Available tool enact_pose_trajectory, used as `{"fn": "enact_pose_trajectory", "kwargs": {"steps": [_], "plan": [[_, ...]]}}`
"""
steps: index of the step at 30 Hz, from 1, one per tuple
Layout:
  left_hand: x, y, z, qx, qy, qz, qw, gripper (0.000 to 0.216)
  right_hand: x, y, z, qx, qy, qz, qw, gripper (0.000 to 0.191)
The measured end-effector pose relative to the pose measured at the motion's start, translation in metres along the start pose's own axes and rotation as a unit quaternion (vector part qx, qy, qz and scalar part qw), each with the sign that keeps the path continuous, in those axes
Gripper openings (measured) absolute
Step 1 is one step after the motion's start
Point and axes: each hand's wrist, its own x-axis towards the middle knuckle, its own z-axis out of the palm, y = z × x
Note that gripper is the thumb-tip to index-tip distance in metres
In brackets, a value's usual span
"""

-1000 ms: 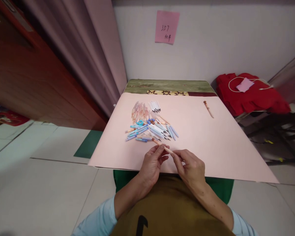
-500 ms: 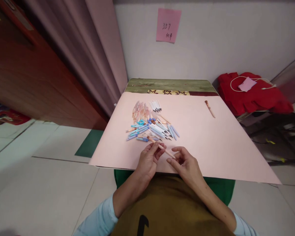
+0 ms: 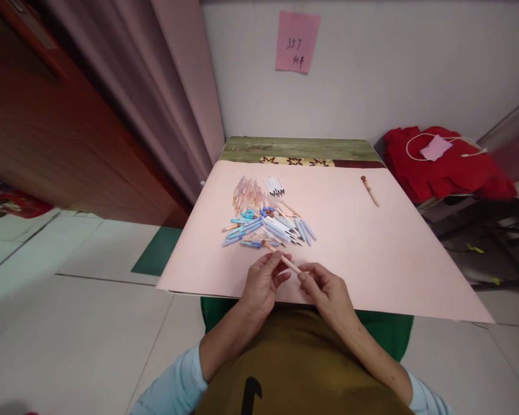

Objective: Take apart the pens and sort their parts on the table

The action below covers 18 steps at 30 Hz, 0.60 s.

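Observation:
Between my hands, low over the front of the table, is a slim peach-coloured pen (image 3: pixel 290 264) with a brown piece at its upper left end. My left hand (image 3: pixel 263 279) pinches it around the middle between thumb and fingers. The thumb and fingers of my right hand (image 3: pixel 326 287) are closed on its lower right end, hiding the tip. Just beyond my left hand lies a pile of blue and white pen parts (image 3: pixel 277 227). A similar pen with a brown top (image 3: pixel 369 191) lies alone at the far right of the table.
A pink sheet (image 3: pixel 398 259) covers most of the table. Clear pinkish pen barrels (image 3: pixel 247 195) and white refills with black ends (image 3: pixel 274 185) lie behind the pile. Red cloth with a white cable (image 3: pixel 450 167) sits beyond the right edge. A curtain (image 3: pixel 177 75) hangs on the left.
My right hand has moved in and closed its fingers on the pen's lower end, where they were looser before. My left hand stays nearly still.

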Motion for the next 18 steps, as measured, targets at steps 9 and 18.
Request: {"fn": "enact_pose_trajectory", "kwargs": {"steps": [9,18], "plan": [[-0.0045,-0.0015,0.0007,0.029,-0.018,0.005,0.999,0.029,-0.0025,-0.0048,0.0023,0.035,-0.017,0.015,0.999,0.053],[0.0017,0.0006,-0.0061,-0.010,0.007,0.012,1.000,0.031,-0.0017,-0.0027,0.0002,0.124,0.024,0.003,0.992,0.062]]}}
